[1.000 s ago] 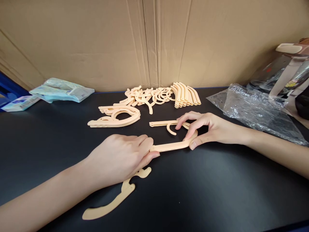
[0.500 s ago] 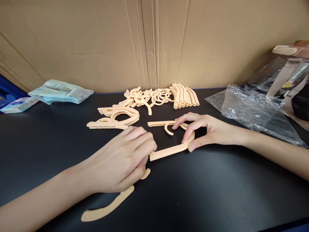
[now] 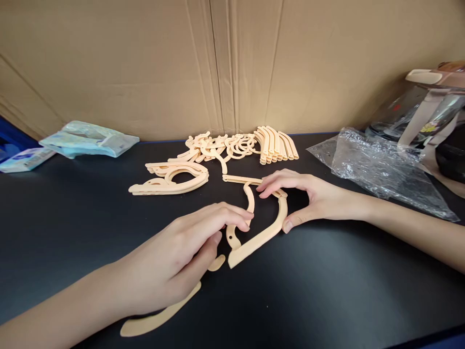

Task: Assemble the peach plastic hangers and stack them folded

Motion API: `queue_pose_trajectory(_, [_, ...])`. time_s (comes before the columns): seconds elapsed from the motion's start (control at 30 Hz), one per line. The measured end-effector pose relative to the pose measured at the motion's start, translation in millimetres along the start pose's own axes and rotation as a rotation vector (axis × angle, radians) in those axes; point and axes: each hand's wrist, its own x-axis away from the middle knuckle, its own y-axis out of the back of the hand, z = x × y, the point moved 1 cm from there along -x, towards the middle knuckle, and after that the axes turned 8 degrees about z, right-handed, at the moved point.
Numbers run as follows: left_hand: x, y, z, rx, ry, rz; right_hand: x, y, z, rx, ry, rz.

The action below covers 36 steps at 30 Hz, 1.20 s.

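A cream folding clothes hanger (image 3: 258,242) lies partly spread on the black table, its arms meeting at the right. My right hand (image 3: 308,196) grips it there, fingers over the upper arm and thumb at the outer edge of the lower one. Inside the hanger a curved hook piece (image 3: 250,194) runs down to an end with a small hole. My left hand (image 3: 192,247) has its fingertips on that piece, the thumb apart from them. Beneath my left hand lie a loose curved arm (image 3: 160,321) and a small rounded piece end (image 3: 217,263), partly covered.
Folded hangers (image 3: 170,186) are stacked left of centre. Behind them are a heap of loose hook pieces (image 3: 218,145) and a row of hanger arms (image 3: 276,144). A tissue pack (image 3: 89,140) sits at left; clear plastic wrap (image 3: 378,169) and a strapped transparent container (image 3: 417,106) are at right.
My left hand's fingers have loosened and spread from the lower arm's end. The lower arm's left end has swung toward me, and the hook piece now shows between the arms.
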Motion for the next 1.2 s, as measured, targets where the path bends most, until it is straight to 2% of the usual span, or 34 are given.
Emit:
queue_pose_trajectory(0.1, [-1,-4.2,-3,0.029,0.009,-0.012,-1,-1,0,0.036,0.023,0.0])
queue_pose_trajectory(0.33, [1,-10.8,-5,-0.082,0.051,0.013,-2,-1,3,0.084,0.059,-0.001])
queue_pose_trajectory(0.6, [1,-9.1,-2,-0.115,0.011,0.003,0,-1,4,0.031,0.042,-0.01])
queue_pose_trajectory(0.8, [-1,-7.2,4,-0.203,-0.083,-0.015,0,-1,3,0.034,0.039,-0.007])
queue_pose_trajectory(0.93, [-2,-4.9,7,-0.175,-0.076,-0.004,2,-1,4,0.023,0.032,-0.005])
queue_pose_trajectory(1.1, [-4,-4.1,9,-0.193,-0.106,-0.047,2,-4,10,0.036,0.073,-0.008])
queue_pose_trajectory(1.2, [-4,-4.3,12,-0.255,-0.034,-0.135,2,-7,14,0.123,0.118,-0.036])
